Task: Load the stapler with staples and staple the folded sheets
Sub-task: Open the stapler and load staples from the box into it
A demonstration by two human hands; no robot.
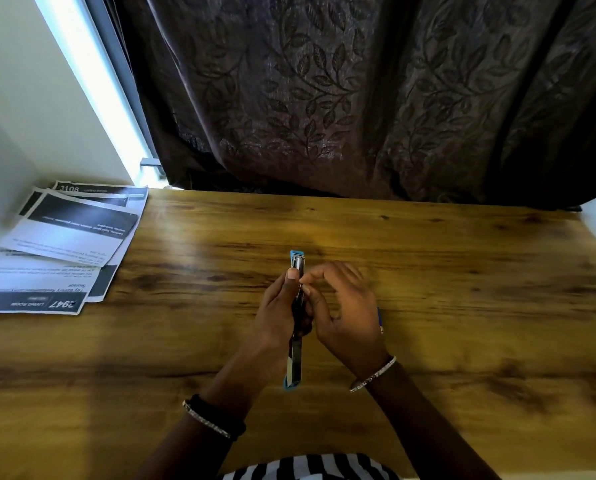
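Observation:
A slim blue and silver stapler (295, 358) is held lengthwise over the middle of the wooden table (462, 271), its metal channel facing up. My left hand (279, 306) is closed around its middle, thumb near the far tip. My right hand (345, 306) touches the stapler's top near the front with pinched thumb and forefinger; whether staples are between those fingers cannot be told. A small blue object (379, 318) shows behind my right hand, mostly hidden. Printed sheets (71, 233) lie in an overlapping pile at the table's far left corner.
A dark leaf-patterned curtain (358, 98) hangs along the table's far edge. A white wall (19, 98) and a bright window strip (95, 91) border the left side. Bare tabletop stretches to the right of my hands.

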